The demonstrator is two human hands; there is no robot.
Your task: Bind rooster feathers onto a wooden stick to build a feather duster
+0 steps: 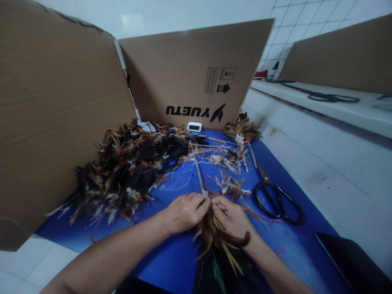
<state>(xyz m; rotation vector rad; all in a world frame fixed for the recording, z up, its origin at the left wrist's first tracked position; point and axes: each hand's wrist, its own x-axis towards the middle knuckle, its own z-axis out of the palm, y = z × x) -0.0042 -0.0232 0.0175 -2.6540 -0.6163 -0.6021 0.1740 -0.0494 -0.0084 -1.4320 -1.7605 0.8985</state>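
My left hand is closed at the bound top of a feather bundle, where a thin stick runs up and away. Close beside it, my right hand pinches at the same spot, its fingertips nearly touching the left ones. Brown feathers hang below both hands, with long black ones toward my lap. Red thread curls on the blue surface just beyond the hands. Black-handled scissors lie open to the right of my right hand.
A large feather pile covers the left of the blue table. Cardboard panels stand behind and at left. A small white device, another feather bundle and loose sticks lie at the back. A dark flat object is at lower right.
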